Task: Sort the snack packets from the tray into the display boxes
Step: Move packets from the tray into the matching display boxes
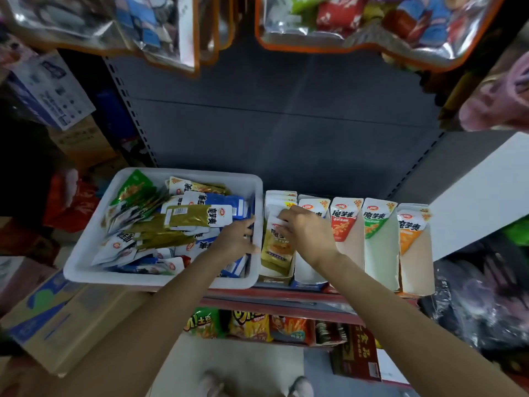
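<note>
A white plastic tray (86,245) on the shelf holds a heap of snack packets (160,224) in olive, blue, green and white. To its right stands a row of display boxes. The leftmost box (276,277) holds yellow packets (276,247). My right hand (307,233) is over that box, fingers pinched on the white top of a yellow packet. My left hand (237,239) rests at the tray's right wall, fingers curled on the blue packets there. The red box (343,222), green box (378,224) and orange box (412,227) stand further right.
A dark grey shelf back panel (286,124) rises behind. Clear bags of snacks (372,24) hang overhead. Chip bags (252,325) fill the shelf below. Cardboard cartons (57,319) stand at the left, and a white board (481,196) leans at the right.
</note>
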